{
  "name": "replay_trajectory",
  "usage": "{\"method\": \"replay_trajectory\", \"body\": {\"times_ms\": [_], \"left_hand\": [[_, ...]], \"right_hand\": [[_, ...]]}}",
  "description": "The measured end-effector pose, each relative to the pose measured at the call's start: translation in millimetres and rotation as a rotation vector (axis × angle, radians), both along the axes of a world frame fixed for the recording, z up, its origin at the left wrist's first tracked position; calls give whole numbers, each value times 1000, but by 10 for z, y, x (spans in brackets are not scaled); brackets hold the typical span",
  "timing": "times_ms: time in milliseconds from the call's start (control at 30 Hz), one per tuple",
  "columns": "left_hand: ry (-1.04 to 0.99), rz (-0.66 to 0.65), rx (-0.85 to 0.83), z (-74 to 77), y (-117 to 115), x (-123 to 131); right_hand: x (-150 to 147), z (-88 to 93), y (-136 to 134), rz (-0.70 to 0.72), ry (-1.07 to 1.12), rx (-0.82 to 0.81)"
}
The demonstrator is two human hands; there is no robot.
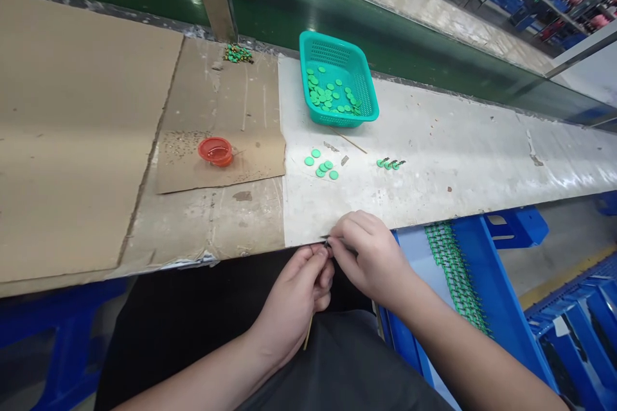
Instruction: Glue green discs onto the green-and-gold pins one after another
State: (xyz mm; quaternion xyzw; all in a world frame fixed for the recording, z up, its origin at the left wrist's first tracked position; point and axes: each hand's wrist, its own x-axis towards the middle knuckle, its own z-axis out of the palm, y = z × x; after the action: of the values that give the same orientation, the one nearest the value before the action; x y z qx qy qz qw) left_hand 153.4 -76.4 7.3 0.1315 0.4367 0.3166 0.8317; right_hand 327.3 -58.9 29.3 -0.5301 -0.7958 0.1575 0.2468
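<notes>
My left hand [303, 279] is closed in front of the table's front edge, wrapped round a thin wooden stick [308, 332] whose lower end sticks out below the palm. A tiny dark piece [326, 244] shows at its fingertips, too small to name. My right hand [369, 253] meets it there, thumb and fingers pinched on something thin and dark, mostly hidden. Beyond the hands, several flat green discs [321, 168] lie loose on the white sheet. Farther right stands a short row of green discs with dark pieces attached [389, 164].
A teal basket [373, 109] holds many green discs, with a stick [349, 140] before it. At left are a red dish [215, 150] on cardboard [193, 96] and a pile of small green-and-gold pieces [238, 54]. A blue crate [504, 282] with rows of green pieces sits at right.
</notes>
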Motion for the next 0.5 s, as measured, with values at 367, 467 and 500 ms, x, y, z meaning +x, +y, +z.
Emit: {"method": "replay_trajectory", "body": {"times_ms": [367,467,500], "left_hand": [[-4,4,12,-14,-7,-1],[-2,4,10,-6,-2,0],[-1,2,9,-4,-1,-1]], "right_hand": [[-1,4,-4,-4,-9,1],[1,2,-7,-6,-3,3],[1,0,-7,3,-4,0]]}}
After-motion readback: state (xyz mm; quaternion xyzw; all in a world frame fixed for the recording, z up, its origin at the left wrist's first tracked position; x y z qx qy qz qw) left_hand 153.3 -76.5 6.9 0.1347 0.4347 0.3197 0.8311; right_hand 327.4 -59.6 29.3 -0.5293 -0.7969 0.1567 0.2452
